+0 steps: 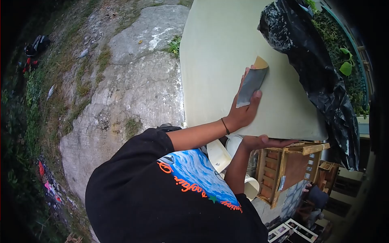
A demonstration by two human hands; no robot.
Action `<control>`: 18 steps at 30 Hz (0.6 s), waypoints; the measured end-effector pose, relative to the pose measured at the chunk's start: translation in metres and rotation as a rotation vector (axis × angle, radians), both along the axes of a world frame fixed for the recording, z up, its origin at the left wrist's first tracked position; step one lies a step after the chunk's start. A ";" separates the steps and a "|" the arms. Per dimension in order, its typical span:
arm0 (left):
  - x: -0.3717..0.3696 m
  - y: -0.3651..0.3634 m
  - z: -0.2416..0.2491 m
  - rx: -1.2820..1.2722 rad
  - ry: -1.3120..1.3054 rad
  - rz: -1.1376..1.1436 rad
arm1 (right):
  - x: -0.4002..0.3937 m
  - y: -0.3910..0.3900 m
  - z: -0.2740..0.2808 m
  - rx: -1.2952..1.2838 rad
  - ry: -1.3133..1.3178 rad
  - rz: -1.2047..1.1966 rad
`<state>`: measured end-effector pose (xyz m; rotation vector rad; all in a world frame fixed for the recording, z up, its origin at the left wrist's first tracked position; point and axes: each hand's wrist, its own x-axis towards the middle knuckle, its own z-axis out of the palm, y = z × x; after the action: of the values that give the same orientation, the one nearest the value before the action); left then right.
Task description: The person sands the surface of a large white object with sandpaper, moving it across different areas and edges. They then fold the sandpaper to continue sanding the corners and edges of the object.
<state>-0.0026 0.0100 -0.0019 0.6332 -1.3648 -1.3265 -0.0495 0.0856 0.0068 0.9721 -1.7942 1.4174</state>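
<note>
A large pale panel (214,48) with a smooth surface fills the upper middle of the head view. My left hand (240,115) lies against it, thumb and fingers closed on a grey piece of sandpaper (252,83) whose tan backing curls over at the upper end. The sandpaper covers much of the fingers. Along the panel's near edge rests my right hand (263,142), its fingers stretched out flat and touching that edge. A dark band circles my left wrist.
Crumpled black plastic sheeting (302,52) drapes over the panel's right side. Below it stands wooden furniture (277,174), with a white bucket (252,187) beside it. Cracked concrete (133,85) spreads to the left, bordered by grass and litter. Leafy plants (346,67) are at the upper right.
</note>
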 end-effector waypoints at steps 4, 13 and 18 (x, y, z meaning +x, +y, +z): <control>-0.010 -0.006 -0.061 0.261 0.098 -0.130 | -0.002 -0.002 0.000 -0.015 0.013 -0.001; 0.004 0.001 -0.033 0.320 -0.014 0.020 | 0.001 -0.002 0.001 -0.010 0.013 -0.008; -0.004 0.012 -0.032 -0.071 -0.090 0.095 | -0.001 -0.002 -0.001 -0.020 0.028 -0.041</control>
<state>-0.0070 0.0222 -0.0342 0.7078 -1.4304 -1.1809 -0.0502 0.0831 0.0054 0.9355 -1.7667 1.3873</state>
